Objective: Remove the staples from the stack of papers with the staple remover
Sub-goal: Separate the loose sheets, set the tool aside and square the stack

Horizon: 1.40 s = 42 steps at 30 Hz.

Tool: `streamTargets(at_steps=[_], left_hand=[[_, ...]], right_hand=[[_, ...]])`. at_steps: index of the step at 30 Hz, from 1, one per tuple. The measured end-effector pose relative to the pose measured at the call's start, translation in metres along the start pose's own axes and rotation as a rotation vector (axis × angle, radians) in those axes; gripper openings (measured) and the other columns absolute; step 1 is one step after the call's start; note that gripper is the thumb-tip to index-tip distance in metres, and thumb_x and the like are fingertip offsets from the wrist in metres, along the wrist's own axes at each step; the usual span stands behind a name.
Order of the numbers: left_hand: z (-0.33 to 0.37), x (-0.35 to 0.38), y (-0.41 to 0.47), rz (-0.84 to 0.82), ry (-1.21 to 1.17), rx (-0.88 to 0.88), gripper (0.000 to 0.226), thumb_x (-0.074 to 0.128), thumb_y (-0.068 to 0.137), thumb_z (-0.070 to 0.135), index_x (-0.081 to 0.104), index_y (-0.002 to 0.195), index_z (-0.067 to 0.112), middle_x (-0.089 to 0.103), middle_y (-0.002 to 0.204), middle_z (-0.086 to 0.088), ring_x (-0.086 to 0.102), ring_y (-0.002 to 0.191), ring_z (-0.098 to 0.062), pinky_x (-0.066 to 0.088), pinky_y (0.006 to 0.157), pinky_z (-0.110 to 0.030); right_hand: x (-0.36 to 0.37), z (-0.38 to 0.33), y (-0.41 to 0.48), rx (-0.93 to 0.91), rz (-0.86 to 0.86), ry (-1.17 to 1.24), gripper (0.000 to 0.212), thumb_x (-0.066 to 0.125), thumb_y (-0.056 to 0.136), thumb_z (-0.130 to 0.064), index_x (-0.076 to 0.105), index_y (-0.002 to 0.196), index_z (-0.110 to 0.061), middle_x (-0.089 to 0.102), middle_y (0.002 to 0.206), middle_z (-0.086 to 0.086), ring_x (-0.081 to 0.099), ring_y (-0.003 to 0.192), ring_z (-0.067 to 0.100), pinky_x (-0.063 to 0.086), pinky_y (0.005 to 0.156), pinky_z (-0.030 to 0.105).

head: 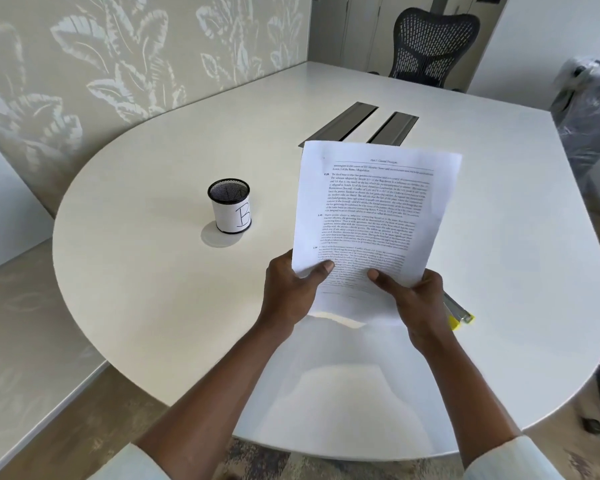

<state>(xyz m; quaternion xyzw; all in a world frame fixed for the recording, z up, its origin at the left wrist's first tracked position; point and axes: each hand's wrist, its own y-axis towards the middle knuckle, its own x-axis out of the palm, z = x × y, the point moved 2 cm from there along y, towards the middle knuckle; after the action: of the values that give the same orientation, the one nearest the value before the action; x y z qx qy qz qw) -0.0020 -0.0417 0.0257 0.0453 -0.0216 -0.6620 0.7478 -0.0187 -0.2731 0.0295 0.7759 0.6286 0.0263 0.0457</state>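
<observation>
Tabletop (pixel 153 306), white and rounded, fills most of the view. Above it the stack of papers (pixel 371 209) is held off the surface, printed side up. Its long axis runs away from the person and leans slightly right, with the heading at the far end. The left hand (pixel 291 296) and right hand (pixel 420 306) each pinch the near short edge, thumbs on top. A mesh cup (pixel 230 206) marked B stands well to the left. A grey and yellow tool (pixel 459 315), probably the staple remover, lies on the table, half hidden by the right hand. No staple shows. Held by one edge only, the sheets could sag or slip when one hand lets go to fetch the tool.
</observation>
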Motion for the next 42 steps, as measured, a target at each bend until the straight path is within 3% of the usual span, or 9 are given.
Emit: streamTargets(at_steps=[6, 14, 19, 25, 28, 32, 35, 39, 42], left_hand=[[0.018, -0.013, 0.020, 0.041, -0.034, -0.033, 0.020, 0.082, 0.085, 0.039, 0.086, 0.099, 0.024, 0.088, 0.099, 0.006, 0.082, 0.097, -0.016, 0.063, 0.090, -0.039], [0.004, -0.018, 0.029, 0.106, 0.122, -0.075, 0.023, 0.073, 0.103, 0.026, 0.079, 0.100, 0.004, 0.086, 0.102, -0.011, 0.068, 0.084, -0.017, 0.052, 0.079, -0.036], [-0.011, -0.013, 0.020, 0.143, 0.220, -0.069, 0.027, 0.069, 0.105, 0.025, 0.075, 0.100, -0.001, 0.084, 0.097, -0.012, 0.077, 0.099, -0.039, 0.060, 0.088, -0.049], [-0.024, -0.012, 0.010, 0.162, 0.329, -0.016, 0.030, 0.067, 0.107, 0.024, 0.070, 0.093, -0.002, 0.081, 0.092, -0.013, 0.073, 0.091, -0.041, 0.057, 0.085, -0.047], [-0.027, -0.011, 0.009, 0.163, 0.372, 0.003, 0.037, 0.067, 0.107, 0.025, 0.060, 0.084, -0.003, 0.077, 0.085, -0.019, 0.068, 0.086, -0.048, 0.055, 0.085, -0.050], [-0.026, -0.007, 0.009, 0.161, 0.414, 0.028, 0.038, 0.067, 0.107, 0.024, 0.056, 0.079, 0.000, 0.073, 0.080, -0.020, 0.061, 0.078, -0.044, 0.049, 0.078, -0.047], [-0.026, -0.007, 0.009, 0.155, 0.446, 0.027, 0.035, 0.067, 0.107, 0.025, 0.065, 0.091, -0.006, 0.079, 0.090, -0.019, 0.067, 0.086, -0.046, 0.053, 0.082, -0.046], [-0.026, -0.007, 0.009, 0.144, 0.454, 0.026, 0.037, 0.066, 0.108, 0.027, 0.067, 0.095, -0.007, 0.080, 0.093, -0.020, 0.069, 0.090, -0.045, 0.056, 0.084, -0.048], [-0.027, -0.007, 0.009, 0.146, 0.453, 0.029, 0.037, 0.066, 0.108, 0.029, 0.067, 0.097, -0.006, 0.080, 0.095, -0.020, 0.070, 0.091, -0.044, 0.056, 0.085, -0.048]], right_hand=[[-0.018, -0.001, -0.006, 0.187, -0.209, -0.134, 0.042, 0.104, 0.068, -0.025, 0.088, 0.103, -0.011, 0.088, 0.107, 0.006, 0.085, 0.101, 0.029, 0.065, 0.094, 0.045], [-0.016, 0.014, -0.029, 0.368, -0.292, -0.151, 0.050, 0.103, 0.068, -0.029, 0.086, 0.111, -0.009, 0.087, 0.112, 0.008, 0.084, 0.103, 0.031, 0.065, 0.097, 0.052], [-0.018, 0.015, -0.033, 0.378, -0.293, -0.181, 0.039, 0.103, 0.073, -0.024, 0.088, 0.107, -0.013, 0.087, 0.108, 0.006, 0.085, 0.100, 0.030, 0.067, 0.094, 0.049], [-0.037, 0.010, -0.018, 0.209, 0.043, -0.423, 0.024, 0.097, 0.081, -0.038, 0.082, 0.087, -0.021, 0.078, 0.070, -0.005, 0.067, 0.058, 0.006, 0.057, 0.066, 0.026], [-0.055, 0.003, -0.014, 0.052, 0.177, -0.600, 0.029, 0.097, 0.080, -0.041, 0.082, 0.099, -0.026, 0.080, 0.081, -0.011, 0.074, 0.074, 0.003, 0.055, 0.071, 0.011], [-0.076, 0.001, -0.006, 0.027, 0.258, -0.949, 0.054, 0.095, 0.082, -0.044, 0.076, 0.128, -0.023, 0.071, 0.124, 0.001, 0.067, 0.118, 0.025, 0.056, 0.096, 0.043], [-0.087, 0.005, 0.000, 0.218, 0.185, -1.185, 0.073, 0.089, 0.088, -0.047, 0.064, 0.148, -0.015, 0.062, 0.143, 0.015, 0.052, 0.138, 0.039, 0.045, 0.110, 0.050], [-0.091, 0.006, -0.001, 0.370, 0.153, -1.262, 0.072, 0.086, 0.091, -0.046, 0.062, 0.149, -0.011, 0.060, 0.142, 0.021, 0.052, 0.138, 0.043, 0.048, 0.102, 0.048], [-0.088, 0.007, 0.001, 0.379, 0.184, -1.230, 0.051, 0.083, 0.094, -0.036, 0.070, 0.136, -0.010, 0.066, 0.131, 0.020, 0.058, 0.127, 0.043, 0.047, 0.086, 0.043]])
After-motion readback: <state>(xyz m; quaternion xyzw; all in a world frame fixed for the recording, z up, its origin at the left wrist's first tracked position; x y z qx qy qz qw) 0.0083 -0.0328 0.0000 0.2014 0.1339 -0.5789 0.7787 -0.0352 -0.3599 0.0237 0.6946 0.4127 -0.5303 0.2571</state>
